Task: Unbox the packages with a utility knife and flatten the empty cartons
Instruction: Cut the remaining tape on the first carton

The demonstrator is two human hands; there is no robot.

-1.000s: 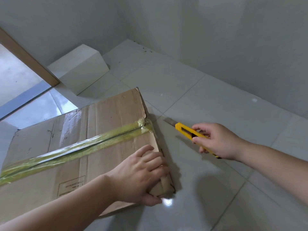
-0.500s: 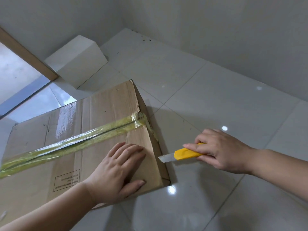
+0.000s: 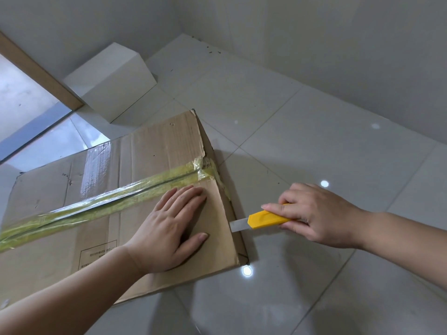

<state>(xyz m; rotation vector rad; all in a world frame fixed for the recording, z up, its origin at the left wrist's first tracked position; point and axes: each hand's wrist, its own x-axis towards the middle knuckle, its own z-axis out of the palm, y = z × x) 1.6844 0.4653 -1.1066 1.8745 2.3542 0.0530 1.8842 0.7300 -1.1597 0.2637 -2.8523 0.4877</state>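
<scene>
A large brown cardboard box [image 3: 154, 155] lies on the pale tiled floor, its top seam sealed with a strip of yellowish tape [image 3: 116, 201]. My left hand [image 3: 169, 228] rests flat on the box top near its right edge, fingers spread, just below the tape. My right hand [image 3: 312, 216] grips a yellow utility knife [image 3: 268, 220] with the blade out. The blade tip [image 3: 238, 225] touches the box's right side, right at the top edge.
A white block-shaped box [image 3: 113, 81] stands against the wall behind the carton. A wooden door frame [image 3: 38, 73] and a glass pane lie at the left. Grey walls meet in the far corner; bare glossy tiles [image 3: 314, 141] stretch to the right.
My left hand slid from the box's right corner up onto the top, toward the tape. My right hand turned the knife and brought its blade against the box's right edge.
</scene>
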